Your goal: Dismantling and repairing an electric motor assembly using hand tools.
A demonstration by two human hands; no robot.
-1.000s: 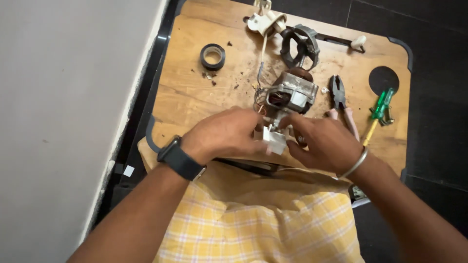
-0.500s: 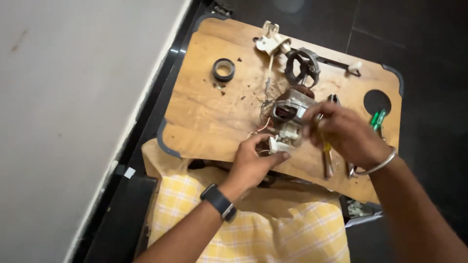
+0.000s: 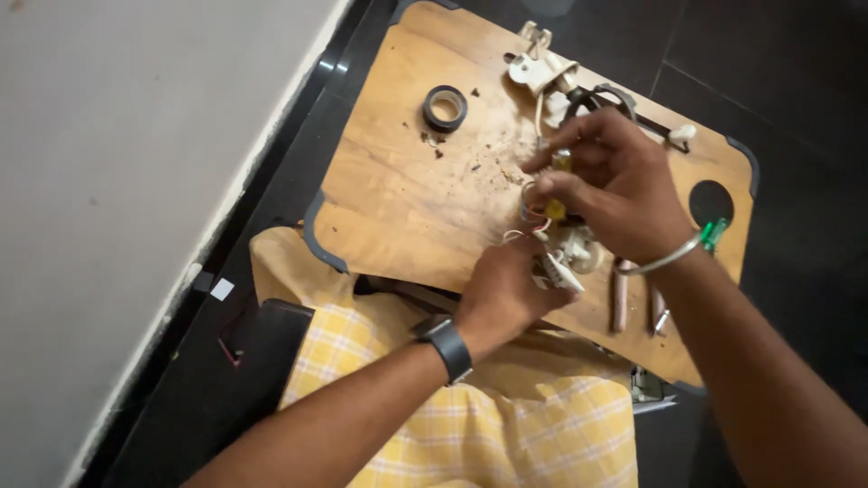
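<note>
**Hands shifting onto the motor wires**

A person is working at a small wooden bench (image 3: 407, 199). The right hand (image 3: 615, 185), which was beside the pliers (image 3: 633, 298) a moment ago, is now pinching a yellow connector (image 3: 555, 210) on the wires over the hidden motor. The left hand (image 3: 502, 294) is gripping a white plug (image 3: 562, 271) at the near edge. A tape roll (image 3: 445, 107) is lying apart, further back.

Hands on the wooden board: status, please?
Left hand grips white connector. Right hand pinches a small yellow part above the wires. Tape roll and pliers lie apart.
</note>
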